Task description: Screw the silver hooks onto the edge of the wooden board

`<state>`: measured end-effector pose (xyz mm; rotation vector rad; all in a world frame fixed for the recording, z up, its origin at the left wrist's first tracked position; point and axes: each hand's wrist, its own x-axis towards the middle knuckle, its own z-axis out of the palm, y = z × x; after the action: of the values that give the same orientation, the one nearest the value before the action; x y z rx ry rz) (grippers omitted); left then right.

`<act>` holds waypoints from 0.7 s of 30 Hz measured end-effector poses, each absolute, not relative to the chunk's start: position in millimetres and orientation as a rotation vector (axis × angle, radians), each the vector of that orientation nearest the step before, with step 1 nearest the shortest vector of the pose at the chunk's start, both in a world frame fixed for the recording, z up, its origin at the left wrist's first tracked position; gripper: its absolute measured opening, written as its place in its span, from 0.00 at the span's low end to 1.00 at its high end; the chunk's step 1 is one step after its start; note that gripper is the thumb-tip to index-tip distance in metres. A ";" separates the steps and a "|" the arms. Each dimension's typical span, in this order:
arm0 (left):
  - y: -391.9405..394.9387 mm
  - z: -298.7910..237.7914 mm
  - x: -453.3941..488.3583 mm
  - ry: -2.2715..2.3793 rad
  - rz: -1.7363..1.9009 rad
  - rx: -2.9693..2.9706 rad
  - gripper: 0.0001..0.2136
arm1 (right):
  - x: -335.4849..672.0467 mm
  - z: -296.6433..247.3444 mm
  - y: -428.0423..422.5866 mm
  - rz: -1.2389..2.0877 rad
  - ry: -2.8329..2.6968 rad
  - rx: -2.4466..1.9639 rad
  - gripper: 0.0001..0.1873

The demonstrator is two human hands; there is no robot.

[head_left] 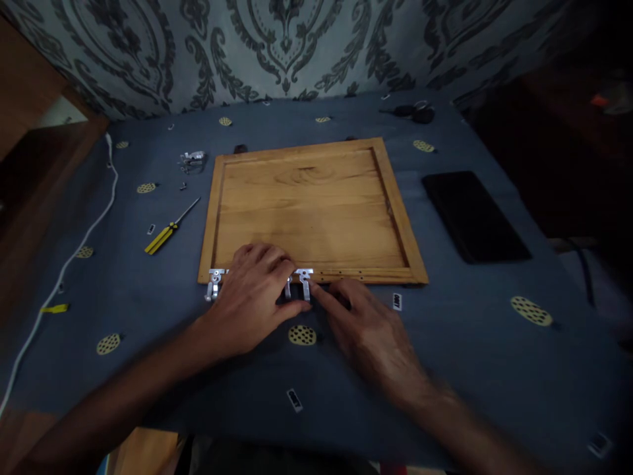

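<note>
A framed wooden panel point(306, 211) lies flat in front of me. Silvery metal brackets point(305, 285) sit along its near edge, and another bracket point(213, 284) shows at the near left corner. My left hand point(250, 293) is draped over this edge, its fingers on the wood and its thumb against the lower end of the right-hand bracket, holding it. Part of the metalwork is hidden beneath that hand. From the right, my right hand point(363, 316) reaches in with the index finger extended to the same bracket and the other fingers curled.
A yellow-handled screwdriver point(171, 229) lies left of the panel, near loose metal hardware point(192, 158) and small screws point(183, 187). A black tablet-like slab point(475, 216) is at right, a dark object point(413, 112) behind. A white cable point(93, 224) runs along the left.
</note>
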<state>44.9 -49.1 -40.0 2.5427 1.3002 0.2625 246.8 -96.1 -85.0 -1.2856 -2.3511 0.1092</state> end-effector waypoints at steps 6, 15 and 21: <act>-51.2 -41.5 45.4 1.298 0.281 2.534 0.19 | 246.2 -84.1 -96.2 0.129 -2.343 -1.282 0.20; -50.6 -42.8 44.7 1.298 0.301 2.490 0.16 | 246.6 -84.4 -96.8 0.155 -2.341 -1.307 0.22; -50.9 -41.4 45.5 1.322 0.273 2.453 0.15 | 247.0 -85.6 -97.1 0.110 -2.349 -1.316 0.22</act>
<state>45.5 -50.9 -41.4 2.4532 1.3218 0.2730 247.0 -97.1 -85.6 -1.3158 -2.3488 0.1102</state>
